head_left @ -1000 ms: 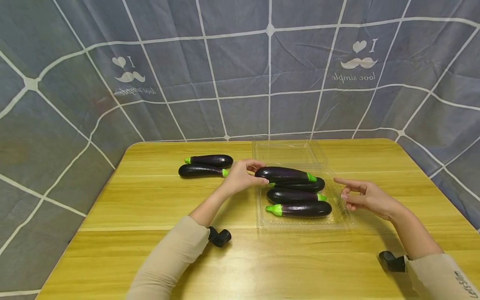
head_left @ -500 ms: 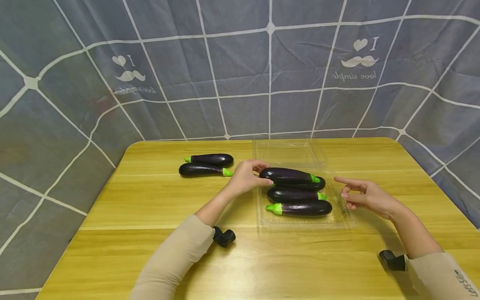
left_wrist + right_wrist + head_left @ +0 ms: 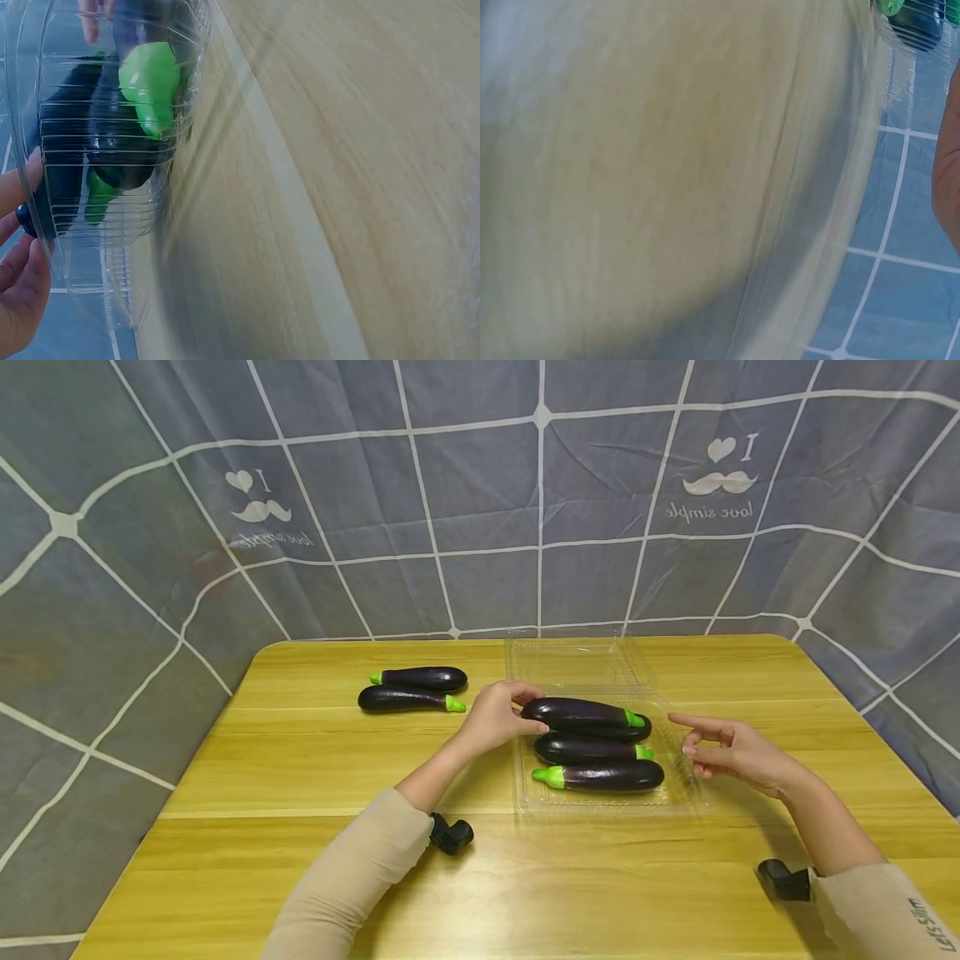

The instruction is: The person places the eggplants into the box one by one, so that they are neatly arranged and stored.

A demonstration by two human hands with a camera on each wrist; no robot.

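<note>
My left hand pinches the blunt end of a dark purple eggplant, whose green stem faces right. This eggplant lies over the rear one of the eggplants in a clear plastic clamshell box. In front of it in the box are a middle eggplant, stem right, and a front eggplant, stem left. The left wrist view shows the thumb and fingers at the eggplant's end, seen through the ribbed box wall. Beside the box's right edge, my right hand holds nothing, index finger extended, other fingers loosely bent.
Two more eggplants lie side by side on the wooden table, left of the box. The box's clear lid is folded back toward the grey gridded curtain. A black wrist device sits under each forearm.
My left hand has moved slightly right and down, bringing its eggplant lower over the rear eggplant in the box. The right hand has stayed nearly still.
</note>
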